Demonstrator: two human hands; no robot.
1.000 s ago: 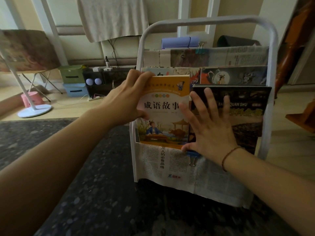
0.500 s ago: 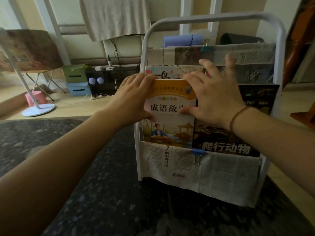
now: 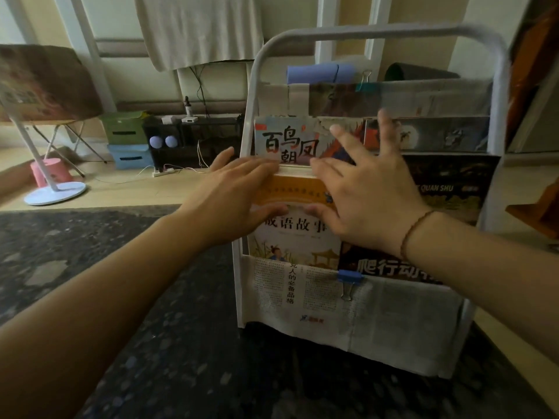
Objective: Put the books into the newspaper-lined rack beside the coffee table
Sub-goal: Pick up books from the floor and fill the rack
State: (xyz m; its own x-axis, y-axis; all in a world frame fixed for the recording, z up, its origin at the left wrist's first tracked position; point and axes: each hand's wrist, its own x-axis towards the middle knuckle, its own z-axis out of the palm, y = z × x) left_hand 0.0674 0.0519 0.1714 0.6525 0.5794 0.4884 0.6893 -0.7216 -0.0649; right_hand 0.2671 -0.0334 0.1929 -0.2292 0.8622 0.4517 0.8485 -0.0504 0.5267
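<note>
The yellow book [image 3: 295, 237] stands in the front pocket of the rack [image 3: 378, 31], at its left end, its lower part tucked behind the newspaper lining [image 3: 393, 322]. The left hand [image 3: 233, 192] holds the book's top left corner, fingers laid over the upper edge and thumb on the cover: a grip closed on the book. The right hand [image 3: 363, 192] takes the top right corner the same way, though its outer fingers spread loosely upward. Just beside the yellow book, to the right in the same pocket, stands a dark book [image 3: 453, 189]. Behind them, in the next tier, a colourful picture book [image 3: 287, 140] shows. A blue binder clip [image 3: 349, 281] pins the lining at the pocket's rim. The rack stands on a dark speckled worktop [image 3: 151, 358].
</note>
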